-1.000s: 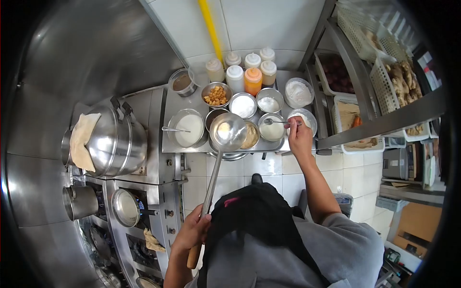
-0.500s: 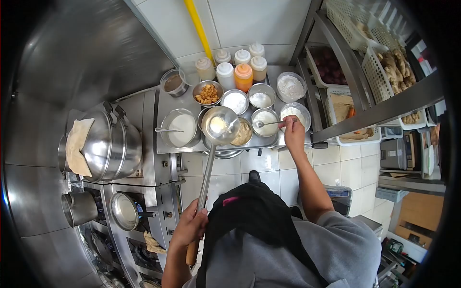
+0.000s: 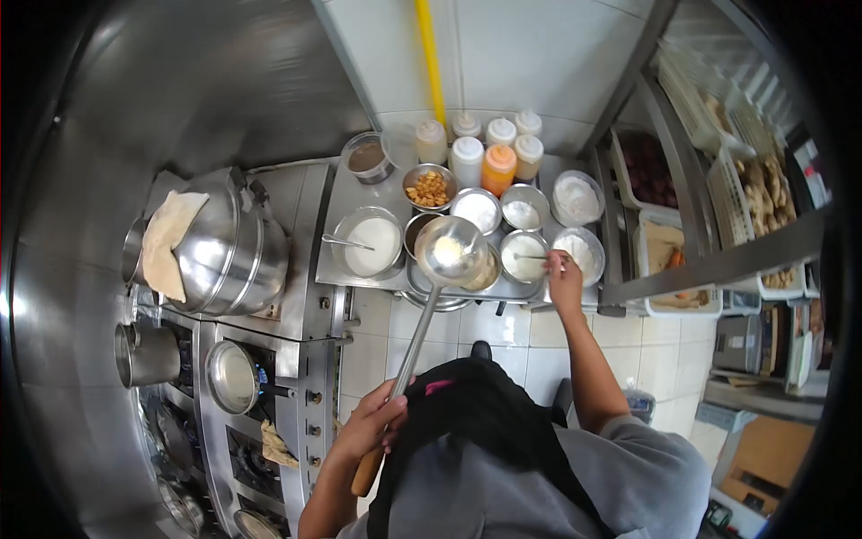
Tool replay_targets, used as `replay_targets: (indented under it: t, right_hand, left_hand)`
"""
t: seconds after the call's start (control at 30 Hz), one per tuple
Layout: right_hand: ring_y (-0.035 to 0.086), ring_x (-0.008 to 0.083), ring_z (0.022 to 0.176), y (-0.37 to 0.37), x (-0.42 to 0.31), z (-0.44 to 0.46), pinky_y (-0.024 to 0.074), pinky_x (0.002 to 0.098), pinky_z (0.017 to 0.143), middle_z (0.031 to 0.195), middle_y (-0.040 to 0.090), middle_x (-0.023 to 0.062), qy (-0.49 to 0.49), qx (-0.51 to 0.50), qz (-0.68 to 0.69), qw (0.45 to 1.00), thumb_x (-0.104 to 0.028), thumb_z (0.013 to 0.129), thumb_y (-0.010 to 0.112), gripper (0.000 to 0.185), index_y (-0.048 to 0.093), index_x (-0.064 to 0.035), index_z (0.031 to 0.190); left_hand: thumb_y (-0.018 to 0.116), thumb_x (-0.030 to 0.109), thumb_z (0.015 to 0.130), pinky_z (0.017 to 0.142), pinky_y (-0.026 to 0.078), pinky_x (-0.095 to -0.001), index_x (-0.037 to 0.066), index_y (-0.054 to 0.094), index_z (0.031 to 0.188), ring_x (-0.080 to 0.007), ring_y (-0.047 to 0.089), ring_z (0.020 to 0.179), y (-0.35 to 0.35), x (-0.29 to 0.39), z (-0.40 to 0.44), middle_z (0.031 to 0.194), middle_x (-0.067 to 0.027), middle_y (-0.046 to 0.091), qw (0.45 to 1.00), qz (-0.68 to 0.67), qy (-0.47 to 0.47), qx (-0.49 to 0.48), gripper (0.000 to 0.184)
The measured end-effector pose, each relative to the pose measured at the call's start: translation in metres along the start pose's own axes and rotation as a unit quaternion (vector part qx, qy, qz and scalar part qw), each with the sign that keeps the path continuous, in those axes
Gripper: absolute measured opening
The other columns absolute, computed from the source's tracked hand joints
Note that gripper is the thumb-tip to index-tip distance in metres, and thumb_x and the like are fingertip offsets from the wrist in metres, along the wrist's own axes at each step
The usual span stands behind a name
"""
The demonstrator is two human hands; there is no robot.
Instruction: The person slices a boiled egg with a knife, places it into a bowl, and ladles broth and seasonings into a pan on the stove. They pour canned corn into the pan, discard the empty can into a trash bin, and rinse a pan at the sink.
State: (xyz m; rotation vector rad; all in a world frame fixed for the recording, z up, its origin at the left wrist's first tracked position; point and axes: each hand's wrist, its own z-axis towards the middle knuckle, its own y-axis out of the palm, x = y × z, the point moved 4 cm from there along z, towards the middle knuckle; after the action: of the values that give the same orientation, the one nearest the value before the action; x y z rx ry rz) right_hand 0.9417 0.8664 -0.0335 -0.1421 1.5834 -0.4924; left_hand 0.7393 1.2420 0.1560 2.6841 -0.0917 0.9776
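My left hand (image 3: 375,422) is wrapped round the long handle of a steel ladle (image 3: 429,316). The ladle's bowl hangs over the tray of ingredients and holds a little pale powder. In my right hand (image 3: 564,272) is a thin metal spoon (image 3: 535,258), reaching over a steel bowl of white powder (image 3: 522,261); whether its tip is in the powder I cannot make out. Right of it stands another bowl of white powder (image 3: 582,255). A bowl of tan paste (image 3: 488,272) sits partly hidden behind the ladle. On the left, a bowl of white liquid (image 3: 373,248) has a spoon in it.
Several squeeze bottles (image 3: 500,167) line the back, behind a bowl of brown cubes (image 3: 429,189). At left are a large steel pot (image 3: 242,256) and a pan (image 3: 233,382) on a lit burner. Shelves with baskets (image 3: 745,207) flank the right side.
The camera view has shifted, moving the tray rightward in the picture. The spoon's head, clearly visible over the powder bowl before, is now hard to see. Both hands keep their holds.
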Motion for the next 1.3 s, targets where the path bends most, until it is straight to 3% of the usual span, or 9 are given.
replay_targets:
  t: [0.13, 0.2, 0.27, 0.43, 0.77, 0.93, 1.03, 1.2, 1.3]
  right_hand:
    - [0.054, 0.0441, 0.119, -0.016, -0.1, -0.001, 0.0458, 0.0481, 0.1, 0.128, 0.056, 0.0246, -0.141, 0.214, -0.321, 0.912, -0.034, 0.083, 0.082, 0.073, 0.051, 0.0011, 0.139]
    - [0.055, 0.0403, 0.12, 0.03, -0.132, 0.017, 0.0447, 0.0487, 0.102, 0.128, 0.057, 0.0248, -0.272, 0.151, -0.178, 0.934, -0.034, 0.081, 0.083, 0.074, 0.051, 0.0008, 0.139]
    - [0.058, 0.0377, 0.118, 0.104, -0.15, 0.047, 0.0447, 0.048, 0.103, 0.128, 0.06, 0.0254, -0.154, -0.039, 0.085, 0.984, -0.031, 0.082, 0.082, 0.07, 0.053, 0.0016, 0.137]
    - [0.054, 0.0421, 0.132, 0.236, -0.174, 0.16, 0.0455, 0.0442, 0.107, 0.14, 0.054, 0.0331, -0.152, 0.058, -0.092, 0.982, -0.057, 0.079, 0.08, 0.103, 0.041, 0.0135, 0.142]
    - [0.063, 0.0405, 0.117, 0.282, -0.104, 0.276, 0.0496, 0.0445, 0.101, 0.129, 0.065, 0.0235, -0.133, 0.143, -0.216, 0.957, -0.043, 0.07, 0.09, 0.091, 0.049, -0.0003, 0.139]
    - [0.065, 0.0353, 0.115, 0.259, -0.213, 0.237, 0.0491, 0.0418, 0.102, 0.129, 0.066, 0.0186, -0.263, 0.169, -0.227, 0.922, -0.041, 0.072, 0.089, 0.08, 0.057, -0.0024, 0.135]
    - [0.061, 0.0328, 0.12, 0.26, -0.279, 0.187, 0.0476, 0.0418, 0.104, 0.132, 0.062, 0.0229, -0.369, 0.114, -0.154, 0.91, -0.04, 0.074, 0.089, 0.089, 0.049, -0.0001, 0.143]
    - [0.059, 0.031, 0.121, 0.35, -0.349, 0.025, 0.0466, 0.0429, 0.105, 0.134, 0.059, 0.0185, -0.323, -0.211, -0.16, 0.909, -0.025, 0.07, 0.087, 0.084, 0.049, 0.0003, 0.14]
    - [0.063, 0.0289, 0.118, 0.461, -0.388, -0.12, 0.0504, 0.0412, 0.1, 0.13, 0.062, 0.0166, -0.411, -0.476, -0.118, 0.768, -0.024, 0.063, 0.087, 0.09, 0.049, -0.0013, 0.141]
  left_hand:
    - [0.053, 0.027, 0.105, 0.038, 0.037, -0.0237, 0.009, 0.039, 0.152, -0.0064, 0.038, 0.041, -0.037, -0.029, -0.038, 0.066, 0.0003, 0.041, 0.989, -0.148, 0.021, 0.004, 0.052]
    - [0.054, 0.027, 0.104, 0.035, 0.034, -0.0232, 0.006, 0.038, 0.151, -0.006, 0.035, 0.037, -0.051, -0.038, -0.07, 0.064, 0.0008, 0.04, 0.949, -0.304, 0.082, 0.034, 0.054]
    - [0.056, 0.029, 0.104, 0.033, 0.032, -0.0232, 0.003, 0.037, 0.151, -0.0048, 0.034, 0.036, -0.07, -0.054, -0.099, 0.063, 0.0008, 0.04, 0.927, -0.339, 0.126, 0.103, 0.056]
    - [0.054, 0.031, 0.104, 0.031, 0.032, -0.024, 0.006, 0.05, 0.139, -0.0062, 0.035, 0.034, -0.123, -0.081, -0.171, 0.061, 0.001, 0.043, 0.854, -0.388, 0.209, 0.277, 0.043]
    - [0.053, 0.016, 0.101, 0.039, 0.04, -0.0305, 0.009, 0.056, 0.118, -0.0136, 0.047, 0.042, -0.419, -0.329, -0.141, 0.068, -0.0024, 0.051, 0.673, 0.084, 0.062, 0.732, 0.018]
    - [0.053, 0.016, 0.101, 0.041, 0.043, -0.031, 0.009, 0.05, 0.115, -0.0139, 0.05, 0.046, -0.402, -0.296, -0.106, 0.068, -0.0033, 0.051, 0.745, -0.194, 0.082, 0.632, 0.017]
    - [0.051, 0.015, 0.1, 0.04, 0.042, -0.03, 0.01, 0.046, 0.109, -0.012, 0.046, 0.045, -0.402, -0.295, -0.107, 0.067, -0.0016, 0.048, 0.748, -0.488, 0.186, 0.409, 0.011]
    - [0.053, 0.017, 0.1, 0.04, 0.042, -0.0299, 0.01, 0.049, 0.11, -0.0117, 0.045, 0.045, -0.392, -0.273, -0.125, 0.067, -0.0017, 0.05, 0.774, -0.401, 0.132, 0.472, 0.012]
    - [0.056, 0.018, 0.1, 0.042, 0.044, -0.0301, 0.009, 0.052, 0.124, -0.0133, 0.048, 0.046, -0.389, -0.273, -0.14, 0.07, -0.0036, 0.054, 0.801, -0.285, 0.05, 0.524, 0.026]
